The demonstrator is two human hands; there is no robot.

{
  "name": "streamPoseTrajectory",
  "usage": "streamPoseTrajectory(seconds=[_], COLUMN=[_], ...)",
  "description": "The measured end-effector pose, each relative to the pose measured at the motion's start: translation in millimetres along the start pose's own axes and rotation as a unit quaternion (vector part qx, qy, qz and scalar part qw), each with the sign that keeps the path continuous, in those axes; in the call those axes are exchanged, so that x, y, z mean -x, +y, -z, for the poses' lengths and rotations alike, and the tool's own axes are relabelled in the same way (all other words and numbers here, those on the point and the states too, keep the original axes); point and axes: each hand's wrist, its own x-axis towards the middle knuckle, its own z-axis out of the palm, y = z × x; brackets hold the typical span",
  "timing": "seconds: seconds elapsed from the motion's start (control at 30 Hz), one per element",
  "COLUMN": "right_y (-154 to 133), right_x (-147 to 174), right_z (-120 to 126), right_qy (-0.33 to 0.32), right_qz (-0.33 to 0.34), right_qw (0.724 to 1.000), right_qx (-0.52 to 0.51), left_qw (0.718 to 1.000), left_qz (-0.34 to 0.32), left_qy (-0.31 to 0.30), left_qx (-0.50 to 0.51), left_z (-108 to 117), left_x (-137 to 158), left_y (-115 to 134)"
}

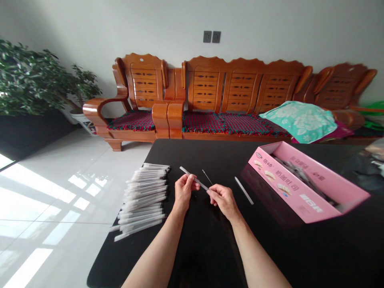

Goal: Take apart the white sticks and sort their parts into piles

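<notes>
A slim translucent white pen barrel (200, 184) is held slantwise above the black table by both hands. My left hand (183, 190) pinches it near the middle with thumb and fingers. My right hand (222, 199) is closed around its lower right end, and the fingers hide that end. Just beyond my hands lies a thin pen refill (207, 176), partly hidden behind the right fingers. Another white pen barrel (244, 191) rests to the right of my right hand. Left of my left hand, several white pens (145, 196) with dark ends lie in a row.
An open pink cardboard box (282, 188) with dark and grey slender pieces in it stands on the right of the black table (204, 256). Behind the table is a wooden sofa (240, 86) with a turquoise cloth (306, 120). Potted plants (45, 80) stand left.
</notes>
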Motion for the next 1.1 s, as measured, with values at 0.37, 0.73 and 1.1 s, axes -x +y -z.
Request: streamPoseTrajectory(seconds=[0.37,0.73,1.1], right_y=[-2.4,-1.0,-0.7], right_x=[0.7,-0.1,0.4], right_z=[2.4,8.0,5.4], right_qy=[0.006,-0.014,-0.035], right_qz=[-0.01,0.022,0.013], right_qw=[1.0,0.998,0.998], right_qx=[0.015,0.051,0.044], left_qw=[1.0,1.0,1.0], left_qz=[0.001,-0.001,-0.004], left_qy=[0.023,0.026,0.022], left_qx=[0.003,-0.008,-0.003], left_z=[-2.0,-2.9,0.0], left_x=[2.4,2.8,0.2], left_y=[-0.5,-2.6,-3.9])
